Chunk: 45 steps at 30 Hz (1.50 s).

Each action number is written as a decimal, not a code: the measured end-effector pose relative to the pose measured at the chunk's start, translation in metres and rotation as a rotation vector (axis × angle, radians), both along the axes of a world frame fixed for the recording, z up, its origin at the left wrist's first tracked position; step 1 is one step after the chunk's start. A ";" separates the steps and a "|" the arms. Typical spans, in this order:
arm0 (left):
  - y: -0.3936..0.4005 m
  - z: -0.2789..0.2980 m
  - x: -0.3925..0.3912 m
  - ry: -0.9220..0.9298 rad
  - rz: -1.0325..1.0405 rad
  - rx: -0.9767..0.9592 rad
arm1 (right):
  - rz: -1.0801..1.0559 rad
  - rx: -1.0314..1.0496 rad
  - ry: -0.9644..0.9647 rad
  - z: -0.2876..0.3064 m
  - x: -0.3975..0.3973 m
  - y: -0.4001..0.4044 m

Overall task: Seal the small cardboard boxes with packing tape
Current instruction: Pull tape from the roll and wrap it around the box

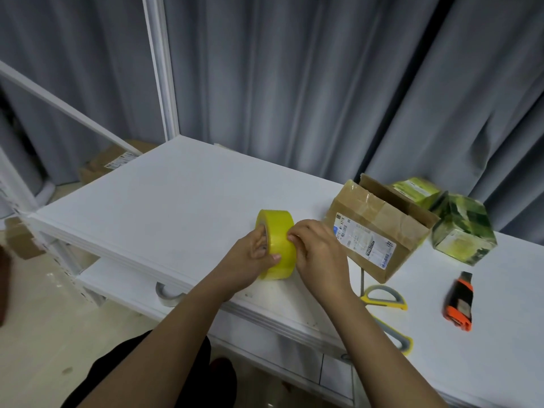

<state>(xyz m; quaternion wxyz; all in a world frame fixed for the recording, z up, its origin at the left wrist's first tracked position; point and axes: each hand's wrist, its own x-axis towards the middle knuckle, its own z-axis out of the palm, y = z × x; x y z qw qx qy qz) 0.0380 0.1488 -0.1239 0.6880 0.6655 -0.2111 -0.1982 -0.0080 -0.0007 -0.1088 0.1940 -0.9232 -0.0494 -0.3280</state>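
A yellow roll of tape [278, 245] stands on its edge near the front of the white table [164, 201], held between both hands. The left hand [256, 254] grips it from the left, fingers curled into the core and the thumb lying across the outer band. The right hand [318, 248] sits against the right side of the roll, its fingertips bunched and pinching at the tape surface.

Just to the right of the hands lies a brown cardboard box [376, 228], tilted, with a white shipping label on its near face and old clear tape over the top. Its far flap stands up, so the box is open at the back; what is inside cannot be seen. Behind it and to the right are two small green printed boxes [462, 234], both closed, the nearer one touching or almost touching the brown box.

Near the front right of the table lie yellow and grey scissors [385, 298], partly hidden by the right forearm, and further right an orange and black utility knife [459, 301].

On the floor beyond the table's left end sits another brown carton [109, 163]. Grey curtains [294, 69] hang behind.
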 end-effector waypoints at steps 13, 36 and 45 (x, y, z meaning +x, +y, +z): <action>-0.018 -0.012 0.001 -0.282 0.173 0.346 | 0.110 0.263 0.155 0.005 0.001 -0.020; -0.063 -0.010 -0.007 -0.582 0.156 0.706 | -0.134 0.596 -0.041 -0.019 -0.028 -0.060; -0.054 0.002 0.000 -0.534 0.190 0.434 | -0.059 0.444 -0.025 0.009 -0.025 -0.065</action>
